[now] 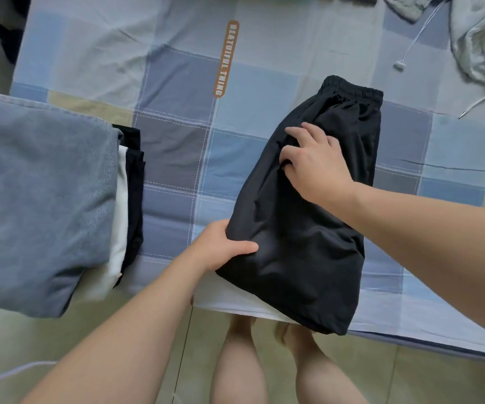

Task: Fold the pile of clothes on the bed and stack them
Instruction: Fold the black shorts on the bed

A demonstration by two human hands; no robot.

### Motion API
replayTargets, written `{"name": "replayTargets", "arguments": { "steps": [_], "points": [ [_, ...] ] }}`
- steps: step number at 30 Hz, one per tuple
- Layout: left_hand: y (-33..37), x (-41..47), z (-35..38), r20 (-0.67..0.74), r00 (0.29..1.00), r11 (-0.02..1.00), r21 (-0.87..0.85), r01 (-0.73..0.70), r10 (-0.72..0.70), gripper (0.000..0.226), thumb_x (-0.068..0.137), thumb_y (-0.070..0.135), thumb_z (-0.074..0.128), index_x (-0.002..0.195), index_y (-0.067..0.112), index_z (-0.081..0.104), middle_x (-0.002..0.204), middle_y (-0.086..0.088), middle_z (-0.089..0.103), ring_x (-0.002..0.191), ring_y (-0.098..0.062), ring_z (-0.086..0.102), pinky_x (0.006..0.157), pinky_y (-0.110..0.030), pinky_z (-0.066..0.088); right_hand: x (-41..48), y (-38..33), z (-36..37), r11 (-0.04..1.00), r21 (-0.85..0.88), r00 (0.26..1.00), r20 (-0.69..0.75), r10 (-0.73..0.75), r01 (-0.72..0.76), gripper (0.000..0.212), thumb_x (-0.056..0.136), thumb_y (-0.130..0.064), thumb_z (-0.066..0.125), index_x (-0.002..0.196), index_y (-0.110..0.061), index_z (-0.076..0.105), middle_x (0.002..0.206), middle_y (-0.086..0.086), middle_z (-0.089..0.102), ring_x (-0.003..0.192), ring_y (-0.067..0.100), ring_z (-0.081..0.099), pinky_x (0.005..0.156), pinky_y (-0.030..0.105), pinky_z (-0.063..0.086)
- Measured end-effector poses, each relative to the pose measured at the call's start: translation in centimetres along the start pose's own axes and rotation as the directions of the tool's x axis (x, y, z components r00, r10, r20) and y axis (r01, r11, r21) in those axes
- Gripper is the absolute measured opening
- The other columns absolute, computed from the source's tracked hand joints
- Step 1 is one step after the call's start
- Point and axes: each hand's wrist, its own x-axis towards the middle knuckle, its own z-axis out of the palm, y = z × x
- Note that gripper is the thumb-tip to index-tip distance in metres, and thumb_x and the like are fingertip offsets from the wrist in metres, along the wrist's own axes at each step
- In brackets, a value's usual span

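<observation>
Gripping left hand [220,249]: thumb on top, fingers tucked under the 7 o'clock edge of the black shorts [302,234].
Right hand [314,161]: fingers curled into a fabric fold mid-shorts.
Shorts: lying lengthwise on the bed sheet [177,158], waistband at 12 o'clock, hem overhanging the near edge.
Folded stack [40,199]: 9 o'clock, blue-grey garment on top.
Hoodie [483,45]: 1 o'clock, crumpled.

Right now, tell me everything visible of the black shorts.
The black shorts look thin and smooth, folded lengthwise, gathered elastic waistband at the far end. They lie on the checked bedsheet, near end past the bed's edge. The left hand grips the near left edge; the right hand pinches the left side.
</observation>
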Motion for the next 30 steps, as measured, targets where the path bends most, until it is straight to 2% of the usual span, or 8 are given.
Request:
{"name": "replayTargets", "arguments": {
  "steps": [8,11,13,16,20,24,26,30],
  "points": [
    [-4.6,-2.2,-1.6,-0.391,0.915,0.809,0.504,0.301,-0.097,0.012,0.088,0.033,0.064,0.092,0.026,0.056,0.095,0.005,0.066,0.092,-0.024,0.061,0.076,-0.035,0.051,0.3,-1.4,1.2,1.000,0.015,0.999,-0.036,-0.023,0.023,0.019,0.096,-0.020,0.057,0.109,-0.019,0.071,0.154,0.007,0.041,0.149,0.034,0.022,0.111,0.051,0.026],
    [-5.0,-3.1,-0.8,-0.548,0.821,0.806,0.552,0.214,0.157,0.027,0.092,0.037,0.065,0.105,0.024,0.046,0.112,0.003,0.054,0.107,-0.025,0.052,0.086,-0.041,0.046,0.7,-2.3,1.9,0.997,-0.041,0.996,0.066,-0.065,0.068,0.024,0.095,-0.028,0.061,0.118,-0.024,0.067,0.160,0.008,0.031,0.152,0.034,0.012,0.118,0.054,0.016],
    [-4.6,-2.9,0.0,-0.481,0.840,0.827,0.557,0.072,0.250,0.040,0.090,0.042,0.068,0.120,0.024,0.048,0.125,0.004,0.051,0.116,-0.023,0.050,0.094,-0.042,0.046,0.9,-2.9,2.3,0.992,-0.080,0.989,0.123,-0.083,0.094,0.028,0.096,-0.031,0.061,0.123,-0.026,0.065,0.162,0.007,0.027,0.153,0.033,0.009,0.119,0.055,0.012],
    [-4.0,-1.7,1.1,-0.343,0.936,0.865,0.491,0.100,0.086,0.065,0.086,0.050,0.071,0.139,0.027,0.041,0.135,0.004,0.052,0.125,-0.023,0.051,0.103,-0.044,0.045,1.1,-3.5,2.8,0.994,-0.067,0.989,0.125,-0.080,0.089,0.026,0.098,-0.030,0.056,0.122,-0.027,0.067,0.159,0.004,0.033,0.152,0.031,0.013,0.119,0.054,0.013],
    [-3.7,-0.3,1.3,-0.331,0.943,0.824,0.546,0.151,0.047,0.024,0.094,0.047,0.062,0.099,0.025,0.052,0.113,-0.001,0.060,0.114,-0.029,0.053,0.094,-0.042,0.046,1.4,-4.1,3.3,0.997,-0.016,0.996,0.060,-0.069,0.070,0.024,0.100,-0.028,0.052,0.117,-0.023,0.069,0.143,-0.001,0.051,0.142,0.026,0.031,0.113,0.048,0.020],
    [-3.8,-1.5,0.6,-0.546,0.833,0.984,0.178,0.013,0.087,0.019,0.105,0.033,0.047,0.104,0.014,0.047,0.099,-0.009,0.061,0.093,-0.035,0.054,0.072,-0.039,0.038,1.5,-5.0,3.8,0.994,0.093,0.997,-0.057,-0.045,0.051,0.021,0.100,-0.022,0.052,0.115,-0.015,0.065,0.131,0.001,0.057,0.131,0.029,0.042,0.101,0.044,0.033],
    [-4.4,-1.9,-0.7,-0.625,0.775,0.966,0.246,0.076,0.098,0.023,0.105,0.037,0.045,0.107,0.015,0.044,0.097,-0.009,0.061,0.086,-0.034,0.050,0.071,-0.040,0.038,1.9,-5.5,4.2,0.989,0.140,0.999,0.012,-0.042,0.040,0.025,0.100,-0.023,0.054,0.120,-0.014,0.064,0.136,0.002,0.055,0.134,0.030,0.040,0.099,0.044,0.038],
    [-5.7,-1.3,-2.7,-0.520,0.854,0.834,0.484,0.263,0.033,0.020,0.103,0.040,0.049,0.107,0.022,0.043,0.110,-0.003,0.061,0.096,-0.031,0.056,0.078,-0.040,0.046,1.9,-5.9,4.6,0.993,0.119,0.983,0.176,-0.047,0.027,0.057,0.096,-0.031,0.060,0.149,-0.022,0.041,0.164,0.005,0.022,0.152,0.030,0.014,0.115,0.049,0.026]
  ]
}}
